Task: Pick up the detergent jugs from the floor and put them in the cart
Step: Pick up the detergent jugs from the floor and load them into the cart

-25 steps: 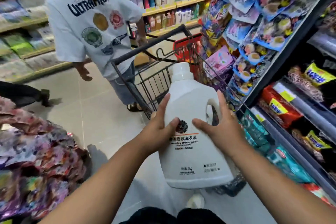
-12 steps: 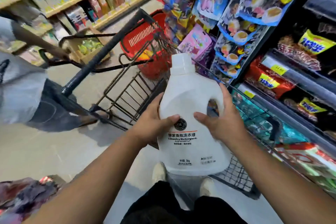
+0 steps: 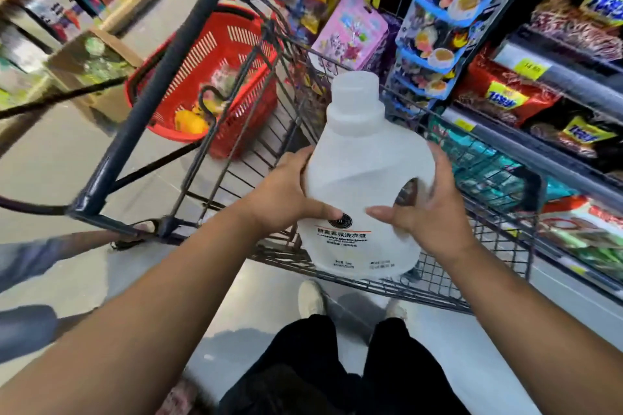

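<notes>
Both hands, left (image 3: 286, 194) and right (image 3: 428, 209), clasp the jug (image 3: 364, 178) over the cart (image 3: 455, 283). It looks heavy, rigid and smooth-sided; the handle gives surer hold.

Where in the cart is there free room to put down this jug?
Bare wire floor shows left of the jug, between the left hand and the cart end wall under the handle. To the right, the right hand looks close to the cart's side wall, and shelf packets crowd just beyond it.

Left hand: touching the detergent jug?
Touching. Head view: left hand grips the side of the detergent jug, thumb lying across its front by the label.
</notes>
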`<move>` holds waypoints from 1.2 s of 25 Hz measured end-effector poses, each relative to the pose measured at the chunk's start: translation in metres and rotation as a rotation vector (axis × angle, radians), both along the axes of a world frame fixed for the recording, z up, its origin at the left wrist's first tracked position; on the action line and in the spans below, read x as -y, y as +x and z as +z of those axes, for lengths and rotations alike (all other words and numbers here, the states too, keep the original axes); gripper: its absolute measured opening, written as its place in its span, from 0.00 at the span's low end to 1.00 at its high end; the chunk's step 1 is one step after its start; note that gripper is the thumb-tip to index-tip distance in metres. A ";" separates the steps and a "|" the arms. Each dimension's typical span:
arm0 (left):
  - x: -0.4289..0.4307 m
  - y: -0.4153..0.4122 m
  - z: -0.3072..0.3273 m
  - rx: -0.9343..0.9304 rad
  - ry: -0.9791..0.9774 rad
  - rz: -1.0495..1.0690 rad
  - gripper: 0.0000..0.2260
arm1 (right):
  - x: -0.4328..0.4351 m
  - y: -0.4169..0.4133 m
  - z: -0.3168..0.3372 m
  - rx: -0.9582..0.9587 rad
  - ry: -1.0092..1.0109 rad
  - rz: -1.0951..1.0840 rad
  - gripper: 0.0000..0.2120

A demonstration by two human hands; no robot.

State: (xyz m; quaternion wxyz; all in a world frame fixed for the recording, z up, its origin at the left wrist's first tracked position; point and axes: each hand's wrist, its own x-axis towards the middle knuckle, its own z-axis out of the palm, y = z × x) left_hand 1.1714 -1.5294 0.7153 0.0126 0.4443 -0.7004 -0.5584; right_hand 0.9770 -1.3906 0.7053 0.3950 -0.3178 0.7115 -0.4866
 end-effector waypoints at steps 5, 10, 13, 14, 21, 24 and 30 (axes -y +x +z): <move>-0.003 0.014 -0.010 0.101 -0.107 -0.167 0.51 | -0.011 0.019 -0.011 -0.064 0.060 0.059 0.46; -0.003 0.024 -0.036 0.172 -0.199 -0.243 0.50 | -0.016 0.029 -0.036 -0.094 0.150 0.126 0.46; 0.000 0.024 -0.051 0.194 -0.274 -0.284 0.48 | -0.016 0.027 -0.052 -0.074 0.197 0.153 0.46; 0.001 0.025 -0.059 0.194 -0.291 -0.296 0.48 | -0.017 0.027 -0.057 -0.065 0.210 0.159 0.45; -0.010 0.031 -0.125 0.193 -0.409 -0.358 0.47 | -0.021 0.036 -0.100 -0.113 0.280 0.196 0.47; -0.013 0.028 -0.137 0.203 -0.425 -0.367 0.43 | -0.025 0.035 -0.112 -0.141 0.314 0.197 0.47; -0.005 0.020 -0.140 0.302 -0.395 -0.494 0.42 | -0.024 0.036 -0.137 -0.159 0.358 0.199 0.48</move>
